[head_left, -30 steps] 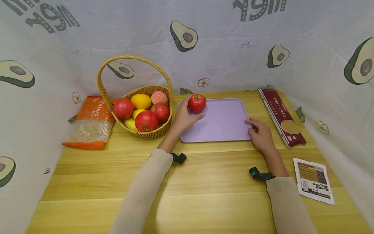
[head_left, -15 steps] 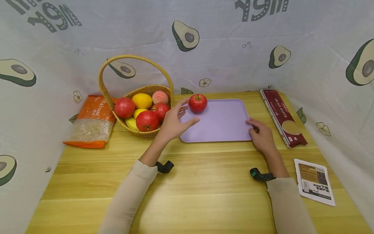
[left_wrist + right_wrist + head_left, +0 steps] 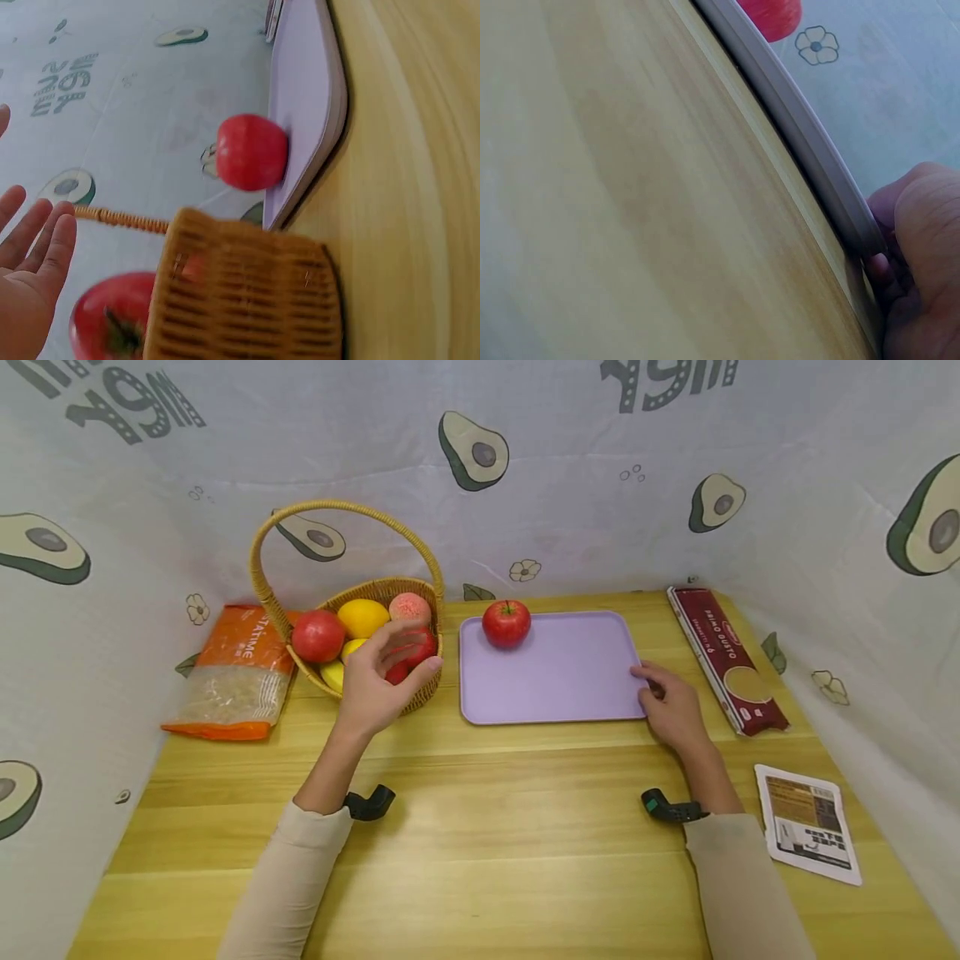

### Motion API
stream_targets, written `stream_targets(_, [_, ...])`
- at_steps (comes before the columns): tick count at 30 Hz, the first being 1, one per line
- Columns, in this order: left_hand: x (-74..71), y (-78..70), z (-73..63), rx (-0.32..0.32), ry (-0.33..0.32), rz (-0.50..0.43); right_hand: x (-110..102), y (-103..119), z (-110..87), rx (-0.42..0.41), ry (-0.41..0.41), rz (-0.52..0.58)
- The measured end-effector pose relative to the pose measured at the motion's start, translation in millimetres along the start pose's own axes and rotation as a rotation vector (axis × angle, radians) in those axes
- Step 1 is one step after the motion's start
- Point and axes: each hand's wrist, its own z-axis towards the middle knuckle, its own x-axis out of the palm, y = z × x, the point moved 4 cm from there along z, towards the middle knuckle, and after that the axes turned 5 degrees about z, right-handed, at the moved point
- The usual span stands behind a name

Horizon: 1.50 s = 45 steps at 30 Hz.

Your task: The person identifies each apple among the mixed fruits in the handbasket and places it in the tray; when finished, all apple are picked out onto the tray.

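My left hand (image 3: pixel 378 681) hovers over the near side of a wicker basket (image 3: pixel 426 690), its fingers spread and relaxed with nothing held. The basket contains red apples (image 3: pixel 318 637), a yellow lemon-like fruit (image 3: pixel 363 617), a pinkish peach (image 3: pixel 409 609) and more yellow fruit, partly hidden behind the hand. In the left wrist view, a red apple (image 3: pixel 116 319) appears beyond the basket wall, below the fingers. On a lilac tray (image 3: pixel 562 681), one red apple (image 3: pixel 506 625) sits at the far left corner. My right hand (image 3: pixel 671 706) grips the tray's right edge, with thumb and fingers at the rim in the right wrist view.
An orange pasta bag (image 3: pixel 232 672) lies left of the basket, partly behind it. To the right of the tray lie a dark red spaghetti pack (image 3: pixel 723 660) and a white flat packet (image 3: pixel 806 822). The basket's tall handle (image 3: pixel 345 506) arches above the fruit. Patterned cloth encloses the table.
My left hand has let go of the apple on the tray and moved left to the basket. The right hand stays at the tray's edge.
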Motion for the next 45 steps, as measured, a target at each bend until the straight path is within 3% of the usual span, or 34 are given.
stream_targets(3, [-15.6,3.3,0.3,-0.015,-0.057,0.061,0.8,-0.3,-0.4,-0.001,0.000,0.002])
stream_targets(6, [-28.3,6.7,0.1,-0.053,-0.086,0.184,1.3,-0.8,-1.2,0.006,0.001,-0.001])
stream_targets(10, [-36.7,8.7,-0.7,-0.092,-0.062,0.330,0.2,-0.9,-1.5,0.018,0.007,0.004])
stream_targets(14, [-40.6,8.8,-1.2,-0.100,-0.041,0.396,-1.5,0.0,-1.1,0.022,0.011,0.011])
stream_targets(26, [-52.4,17.8,-2.4,-0.152,-0.017,0.510,0.2,1.6,1.8,0.017,0.011,0.013])
stream_targets(32, [-54.2,23.2,-2.0,-0.161,0.054,0.552,1.2,-0.5,1.7,0.018,0.009,0.009])
stream_targets(45, [-54.4,36.4,-3.3,-0.151,0.190,0.534,1.1,-1.1,1.2,0.014,0.013,-0.003])
